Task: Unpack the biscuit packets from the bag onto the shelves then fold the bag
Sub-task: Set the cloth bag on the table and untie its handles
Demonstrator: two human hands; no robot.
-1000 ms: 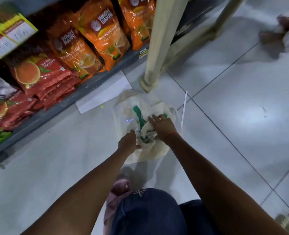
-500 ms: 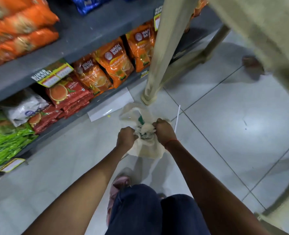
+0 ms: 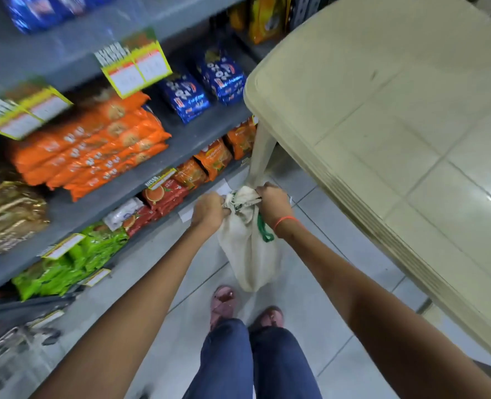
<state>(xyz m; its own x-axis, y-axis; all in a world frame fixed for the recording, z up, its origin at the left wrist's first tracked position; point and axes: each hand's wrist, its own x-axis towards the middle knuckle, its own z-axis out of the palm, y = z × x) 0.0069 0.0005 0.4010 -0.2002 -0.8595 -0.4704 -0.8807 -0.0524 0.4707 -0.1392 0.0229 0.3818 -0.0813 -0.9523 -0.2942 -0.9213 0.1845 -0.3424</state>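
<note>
Cream cloth bag [image 3: 247, 254] held up by its bunched mouth in both hands, above the tiled floor [image 3: 339, 269] beside the shelves [image 3: 180, 139].

The left hand [image 3: 209, 210] and the right hand [image 3: 273, 203] are each closed in a fist round the gathered top of the bag, with a green handle [image 3: 263, 231] trailing below the right wrist; the bag hangs just ahead of the feet. No brand or price can be read: the print on the orange packets [image 3: 94, 148], blue packets [image 3: 186, 99], green packets [image 3: 74, 260] and yellow-edged shelf labels [image 3: 137, 69] is smeared by motion. Grey shelves are seen at the left and a beige plastic table [image 3: 382, 110] at the right, on pale grey tiles. The bag's contents are hidden, and the top shelf is cut off by the frame edge.
</note>
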